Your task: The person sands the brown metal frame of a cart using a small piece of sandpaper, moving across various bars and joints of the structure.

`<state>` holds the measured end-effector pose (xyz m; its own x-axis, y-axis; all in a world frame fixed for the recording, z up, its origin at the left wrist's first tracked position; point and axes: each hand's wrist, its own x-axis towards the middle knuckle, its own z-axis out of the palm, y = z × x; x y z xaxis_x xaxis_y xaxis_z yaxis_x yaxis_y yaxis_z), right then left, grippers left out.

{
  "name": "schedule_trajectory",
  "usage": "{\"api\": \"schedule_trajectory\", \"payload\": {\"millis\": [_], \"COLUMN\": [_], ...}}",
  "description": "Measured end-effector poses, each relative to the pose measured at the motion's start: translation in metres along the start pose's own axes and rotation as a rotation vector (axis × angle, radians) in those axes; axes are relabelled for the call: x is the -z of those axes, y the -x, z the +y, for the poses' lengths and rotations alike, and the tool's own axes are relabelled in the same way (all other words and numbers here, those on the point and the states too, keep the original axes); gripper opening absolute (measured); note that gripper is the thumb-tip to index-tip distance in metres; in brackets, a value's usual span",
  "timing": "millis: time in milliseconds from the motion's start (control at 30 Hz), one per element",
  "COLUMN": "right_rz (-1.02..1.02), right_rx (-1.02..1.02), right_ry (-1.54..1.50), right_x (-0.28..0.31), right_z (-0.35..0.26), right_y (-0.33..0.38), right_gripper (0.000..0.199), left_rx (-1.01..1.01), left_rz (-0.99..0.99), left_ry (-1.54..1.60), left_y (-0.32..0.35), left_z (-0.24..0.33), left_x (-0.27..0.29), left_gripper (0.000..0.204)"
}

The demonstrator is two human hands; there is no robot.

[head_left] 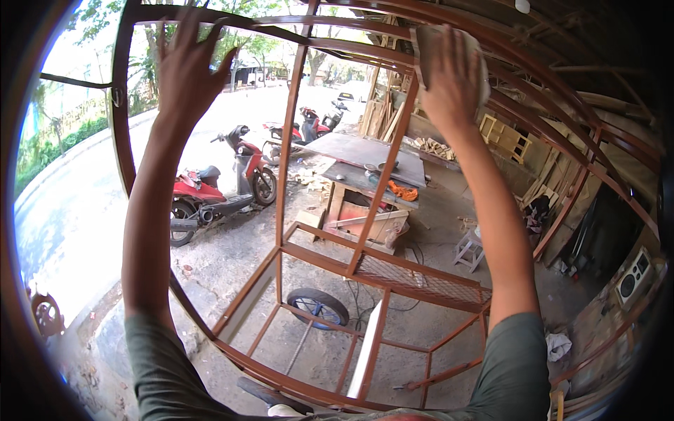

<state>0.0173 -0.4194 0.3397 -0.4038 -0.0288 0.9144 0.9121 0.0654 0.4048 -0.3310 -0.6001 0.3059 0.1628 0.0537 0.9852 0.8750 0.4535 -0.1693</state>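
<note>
Both my arms reach up to the top of a brown metal frame. My left hand is raised by the upper left bar, fingers spread and a little blurred at the tips. Nothing shows in its grasp, and I cannot tell whether it touches the bar. My right hand lies over a flat grey-beige piece, pressing it by the upper bars. Whether this piece is cloth or sandpaper is unclear. Below, the frame has a mesh panel and a lower tier of brown bars.
A spoked wheel lies within the frame's base. Beyond stands a worktable with an orange cloth. Red motorbikes are parked at the left. A white stool and a speaker box are to the right.
</note>
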Motion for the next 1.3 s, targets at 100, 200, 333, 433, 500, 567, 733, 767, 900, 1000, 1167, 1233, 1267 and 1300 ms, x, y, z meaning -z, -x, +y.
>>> {"api": "schedule_trajectory", "payload": {"millis": [100, 200, 333, 433, 500, 567, 733, 767, 900, 1000, 1167, 1233, 1267, 1300], "right_rz": [0.008, 0.194, 0.510, 0.426, 0.333, 0.166, -0.053, -0.037, 0.026, 0.349, 0.230, 0.144, 0.103, 0.071], "right_rx": [0.033, 0.067, 0.015, 0.092, 0.112, 0.084, -0.007, 0.008, 0.080, 0.096, 0.151, 0.143, 0.133, 0.118], "right_ry": [-0.067, -0.085, -0.208, -0.299, -0.286, -0.223, -0.061, -0.031, -0.075, 0.000, -0.096, -0.059, -0.034, -0.012], "right_x": [-0.017, -0.048, -0.055, -0.064, -0.052, -0.034, -0.008, -0.016, -0.039, -0.064, -0.038, -0.027, -0.022, -0.016], "right_z": [-0.082, -0.160, -0.245, -0.256, -0.234, -0.194, -0.184, -0.203, -0.287, -0.279, -0.186, -0.123, -0.090, -0.061], "right_y": [-0.040, -0.078, -0.131, -0.147, -0.126, -0.095, -0.089, -0.100, -0.152, -0.155, -0.102, -0.074, -0.061, -0.046], "right_gripper": [0.086, 0.061, 0.048, 0.063, 0.068, 0.073, 0.078, 0.075, 0.063, 0.058, 0.071, 0.075, 0.078, 0.080], "left_rx": [0.048, 0.122, 0.166, 0.152, 0.226, 0.361, 0.518, 0.568, 0.627, 0.590, 0.552, 0.551, 0.551, 0.594], "left_rz": [0.294, 0.356, 0.340, 0.278, 0.233, 0.152, -0.078, -0.100, -0.155, -0.119, -0.101, -0.125, -0.135, -0.148], "left_ry": [0.024, 0.151, 0.044, 0.034, 0.099, 0.279, 0.670, 0.705, 0.717, 0.684, 0.657, 0.652, 0.649, 0.688], "left_y": [0.039, 0.056, 0.063, 0.081, 0.101, 0.120, 0.128, 0.125, 0.120, 0.125, 0.130, 0.130, 0.129, 0.128], "left_z": [-0.050, -0.039, -0.053, -0.073, -0.091, -0.104, -0.099, -0.095, -0.087, -0.092, -0.101, -0.098, -0.095, -0.092], "left_x": [0.026, 0.034, 0.047, 0.043, 0.042, 0.036, 0.036, 0.038, 0.041, 0.034, 0.038, 0.036, 0.037, 0.039], "left_gripper": [0.071, 0.075, 0.079, 0.086, 0.094, 0.105, 0.090, 0.092, 0.090, 0.087, 0.090, 0.091, 0.092, 0.091]}}
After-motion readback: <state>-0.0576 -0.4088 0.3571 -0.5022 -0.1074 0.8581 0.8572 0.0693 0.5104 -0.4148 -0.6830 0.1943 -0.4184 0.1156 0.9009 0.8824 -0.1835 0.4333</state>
